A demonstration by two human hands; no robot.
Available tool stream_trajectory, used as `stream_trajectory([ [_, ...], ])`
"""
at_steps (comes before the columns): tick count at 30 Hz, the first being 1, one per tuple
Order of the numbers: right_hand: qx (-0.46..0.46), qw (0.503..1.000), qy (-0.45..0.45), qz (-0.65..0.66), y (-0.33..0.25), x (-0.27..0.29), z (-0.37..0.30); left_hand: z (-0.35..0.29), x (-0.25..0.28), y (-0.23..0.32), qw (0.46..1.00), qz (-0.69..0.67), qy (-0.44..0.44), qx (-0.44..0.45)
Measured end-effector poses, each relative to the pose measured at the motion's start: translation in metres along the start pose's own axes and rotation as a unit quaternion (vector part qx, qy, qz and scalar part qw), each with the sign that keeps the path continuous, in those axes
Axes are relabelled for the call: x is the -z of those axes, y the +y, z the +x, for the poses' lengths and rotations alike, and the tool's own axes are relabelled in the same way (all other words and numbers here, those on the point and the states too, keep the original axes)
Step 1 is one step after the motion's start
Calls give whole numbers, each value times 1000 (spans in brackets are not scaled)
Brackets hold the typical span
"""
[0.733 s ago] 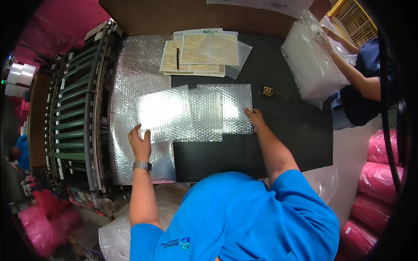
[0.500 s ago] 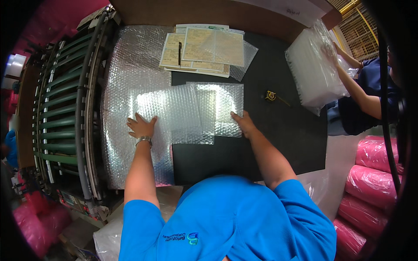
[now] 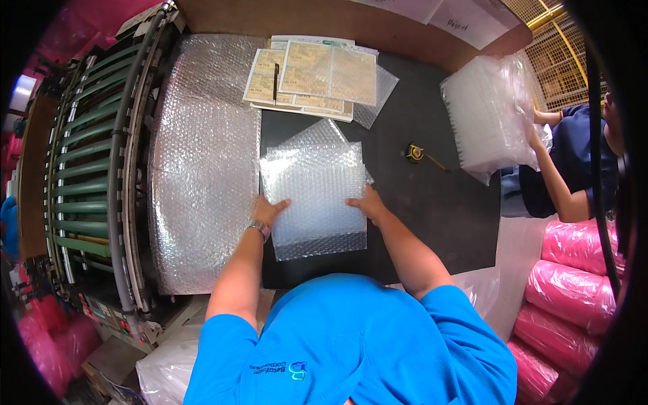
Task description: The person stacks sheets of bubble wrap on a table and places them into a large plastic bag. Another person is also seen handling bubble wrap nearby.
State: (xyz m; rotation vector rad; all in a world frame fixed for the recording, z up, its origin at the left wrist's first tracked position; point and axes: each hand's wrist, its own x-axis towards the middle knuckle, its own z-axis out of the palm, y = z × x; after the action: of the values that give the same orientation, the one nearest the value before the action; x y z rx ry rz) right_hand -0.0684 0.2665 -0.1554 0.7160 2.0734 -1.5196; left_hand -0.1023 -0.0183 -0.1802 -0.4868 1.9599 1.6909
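A folded stack of clear bubble wrap (image 3: 314,192) lies on the black table (image 3: 432,216) in front of me. My left hand (image 3: 268,210) presses on its left edge, fingers spread flat. My right hand (image 3: 366,202) rests on its right edge, also flat. A wide sheet of bubble wrap (image 3: 202,162) stretches over the table's left part, beside the stack.
A green roller machine (image 3: 88,175) runs along the left. Paper sheets with a pen (image 3: 310,77) lie at the far edge. A small tape measure (image 3: 415,154) sits right of the stack. A co-worker at the right holds a large bag of clear wrap (image 3: 489,118). Pink rolls (image 3: 574,283) stack lower right.
The spread-out piece of bubble wrap has been folded in on itself into a narrower stack. Both hands moved closer together and to the right, onto its edges.
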Motion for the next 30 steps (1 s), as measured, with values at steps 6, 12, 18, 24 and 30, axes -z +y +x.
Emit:
stream_trajectory([
  [6, 93, 994, 27, -57, 12, 18, 11, -44, -22, 1, 987, -135, -35, 80],
  [12, 78, 995, 13, -53, -42, 26, -2, -49, -37, -3, 966, -256, 21, 9],
  [18, 89, 922, 103, -362, -88, 38, 43, -33, -58, 12, 955, -256, 30, 147],
  [24, 62, 971, 2, -229, -31, 38, 78, -59, -56, 25, 966, -192, 22, 174],
  [30, 13, 993, -89, 73, 19, 15, 10, -60, -20, -19, 950, -249, -69, 175],
])
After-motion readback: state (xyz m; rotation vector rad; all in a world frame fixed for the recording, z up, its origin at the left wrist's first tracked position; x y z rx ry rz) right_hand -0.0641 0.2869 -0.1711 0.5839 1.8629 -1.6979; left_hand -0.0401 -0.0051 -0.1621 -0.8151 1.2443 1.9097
